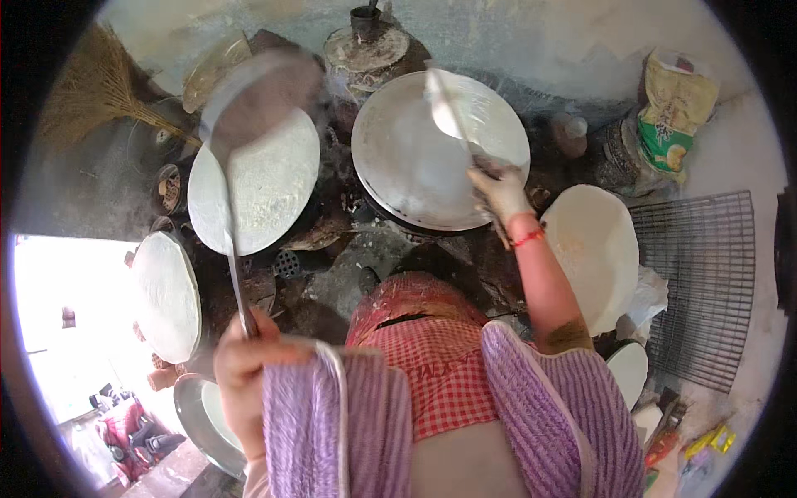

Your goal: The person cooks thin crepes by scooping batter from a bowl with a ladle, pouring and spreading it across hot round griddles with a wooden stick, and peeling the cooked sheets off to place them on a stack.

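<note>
My left hand (246, 358) grips the long metal handle (233, 274) of a broad round tool, perhaps a pan or lid, whose dark, blurred head is raised over the upper part of a round surface coated white (268, 180). My right hand (501, 190) holds a thin, blurred stick-like tool (449, 103) over a large round metal griddle (405, 155). White material (443, 115) lies near that tool's far end, on the griddle's upper right part; the blur hides whether they touch.
A round white sheet (591, 258) lies at the right, beside a wire rack (697, 286). Another white round (167, 297) and a basin (193, 423) are at the left. A straw broom (118, 93), a lidded pot (367, 50) and a printed bag (675, 118) stand along the back.
</note>
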`<act>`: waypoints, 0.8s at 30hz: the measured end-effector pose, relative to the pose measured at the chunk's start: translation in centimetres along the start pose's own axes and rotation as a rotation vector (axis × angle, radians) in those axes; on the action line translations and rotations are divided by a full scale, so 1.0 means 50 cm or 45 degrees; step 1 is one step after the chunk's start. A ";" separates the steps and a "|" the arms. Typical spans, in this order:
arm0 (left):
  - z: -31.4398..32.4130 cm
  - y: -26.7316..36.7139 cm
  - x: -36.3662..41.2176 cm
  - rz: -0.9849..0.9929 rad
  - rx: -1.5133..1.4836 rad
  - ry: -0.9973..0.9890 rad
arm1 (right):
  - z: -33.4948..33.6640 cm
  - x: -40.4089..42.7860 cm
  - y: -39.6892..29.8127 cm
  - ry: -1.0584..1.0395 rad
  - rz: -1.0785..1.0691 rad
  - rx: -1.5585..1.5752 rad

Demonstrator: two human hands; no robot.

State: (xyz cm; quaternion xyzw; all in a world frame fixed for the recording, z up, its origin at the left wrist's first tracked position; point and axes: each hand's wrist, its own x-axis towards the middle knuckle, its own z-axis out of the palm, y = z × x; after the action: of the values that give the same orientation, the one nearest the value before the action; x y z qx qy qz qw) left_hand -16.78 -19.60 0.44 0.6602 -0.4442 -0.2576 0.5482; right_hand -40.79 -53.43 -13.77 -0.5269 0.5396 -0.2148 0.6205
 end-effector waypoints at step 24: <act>0.063 -0.034 -0.004 -0.123 -0.105 0.164 | 0.044 0.001 0.008 0.019 -0.038 -0.037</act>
State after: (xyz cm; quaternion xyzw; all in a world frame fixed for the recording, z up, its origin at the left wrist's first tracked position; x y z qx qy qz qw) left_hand -18.95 -20.95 -2.06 0.6729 -0.3646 -0.2588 0.5893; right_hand -38.91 -52.38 -14.45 -0.5422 0.5393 -0.2199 0.6056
